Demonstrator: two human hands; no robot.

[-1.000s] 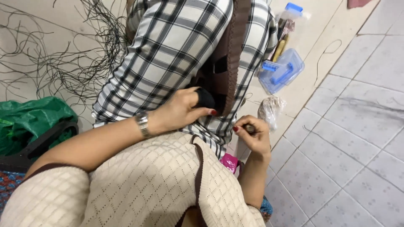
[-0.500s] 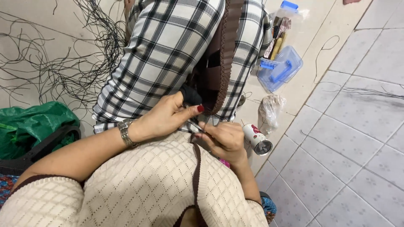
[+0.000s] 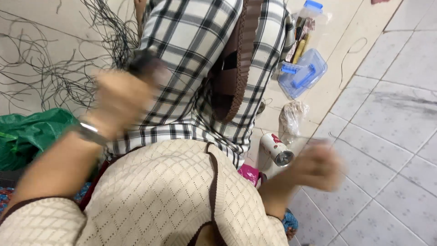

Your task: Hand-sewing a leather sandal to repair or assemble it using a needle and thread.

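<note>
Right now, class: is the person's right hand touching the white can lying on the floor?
Apart. The head view shows the blurred right hand off to the right of the white can, with a strip of pale floor tile between them.

Both hands are blurred, left hand (image 3: 119, 98) raised, right hand (image 3: 316, 166) spread wide apart.

Green plastic bag (image 3: 27, 134) lies low beside the left hand; loose black strands (image 3: 50, 68) sprawl on the floor above it. Just above the right hand: small printed can (image 3: 276, 150) on its side, crumpled clear bag (image 3: 292, 117) beside it. Farther up from the right hand, clear box with blue clips (image 3: 302, 73), pale tiled floor (image 3: 391, 114) to its right.
</note>
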